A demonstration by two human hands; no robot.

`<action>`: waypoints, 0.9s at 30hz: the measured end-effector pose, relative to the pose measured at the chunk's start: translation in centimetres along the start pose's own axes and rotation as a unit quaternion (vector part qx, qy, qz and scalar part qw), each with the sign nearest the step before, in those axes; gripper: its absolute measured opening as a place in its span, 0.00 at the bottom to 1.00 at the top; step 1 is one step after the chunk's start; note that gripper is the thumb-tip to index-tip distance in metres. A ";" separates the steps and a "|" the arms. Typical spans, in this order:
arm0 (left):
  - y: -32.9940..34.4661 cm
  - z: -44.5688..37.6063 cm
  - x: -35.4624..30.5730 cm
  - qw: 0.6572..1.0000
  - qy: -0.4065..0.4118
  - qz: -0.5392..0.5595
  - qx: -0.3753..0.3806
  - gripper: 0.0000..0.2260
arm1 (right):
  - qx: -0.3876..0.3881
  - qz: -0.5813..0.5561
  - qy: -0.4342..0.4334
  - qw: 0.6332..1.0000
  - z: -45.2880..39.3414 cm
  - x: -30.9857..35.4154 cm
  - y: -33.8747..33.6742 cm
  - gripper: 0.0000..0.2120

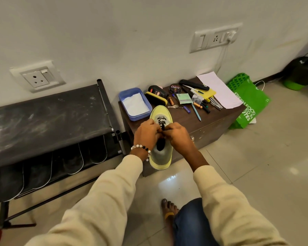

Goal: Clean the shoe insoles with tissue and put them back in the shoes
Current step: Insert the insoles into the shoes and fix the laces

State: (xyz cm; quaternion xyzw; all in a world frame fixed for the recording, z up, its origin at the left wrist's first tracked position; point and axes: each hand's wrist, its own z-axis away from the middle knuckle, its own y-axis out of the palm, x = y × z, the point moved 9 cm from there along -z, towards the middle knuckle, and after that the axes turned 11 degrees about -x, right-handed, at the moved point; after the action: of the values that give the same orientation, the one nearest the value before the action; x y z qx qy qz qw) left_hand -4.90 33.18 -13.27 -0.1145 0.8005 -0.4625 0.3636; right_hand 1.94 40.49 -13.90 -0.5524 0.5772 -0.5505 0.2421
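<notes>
Both hands, left hand [146, 133] and right hand [177, 134], pinch the shoe [161, 155] laces [161, 123].

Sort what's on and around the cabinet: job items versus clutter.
For the job:
shoe, gripped by left hand and right hand
tissue in blue tub

Lying about:
polish tin
brush
pens
keys
paper
green bag

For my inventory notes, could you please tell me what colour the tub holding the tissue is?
The tub is light blue, seen in the head view.
</notes>
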 end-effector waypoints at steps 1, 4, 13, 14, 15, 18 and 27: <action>-0.1 0.1 0.1 1.000 0.009 -0.008 -0.018 0.07 | -0.004 0.000 -0.013 1.000 0.1 0.3 0.0 0.12; 0.1 0.2 0.5 0.999 0.015 0.000 -0.035 0.06 | -0.070 -0.052 0.015 0.996 0.8 0.5 -1.2 0.12; 0.5 0.4 1.3 0.993 -0.057 0.075 -0.073 0.09 | -0.143 -0.086 0.077 0.983 1.5 0.9 -1.0 0.07; 0.5 0.5 1.3 0.993 -0.052 0.080 -0.073 0.09 | -0.155 -0.078 0.070 0.982 1.7 1.0 -1.0 0.07; 0.5 0.5 1.3 0.993 -0.043 0.082 -0.073 0.08 | -0.168 -0.071 0.066 0.981 1.9 1.1 -1.0 0.06; 0.7 0.6 1.9 0.993 -0.031 0.093 -0.060 0.05 | -0.134 -0.076 0.121 0.981 2.0 0.1 0.2 0.07; 1.1 0.9 2.2 0.990 -0.014 0.137 -0.031 0.06 | -0.226 -0.161 0.265 0.923 1.9 -2.8 -0.4 0.14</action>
State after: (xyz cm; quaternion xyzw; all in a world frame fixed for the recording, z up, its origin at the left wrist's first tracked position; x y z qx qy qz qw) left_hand -5.66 32.12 -15.50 -0.0215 0.8174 -0.3822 0.4306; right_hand 4.57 42.37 -15.00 -0.5114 0.6330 -0.5633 -0.1430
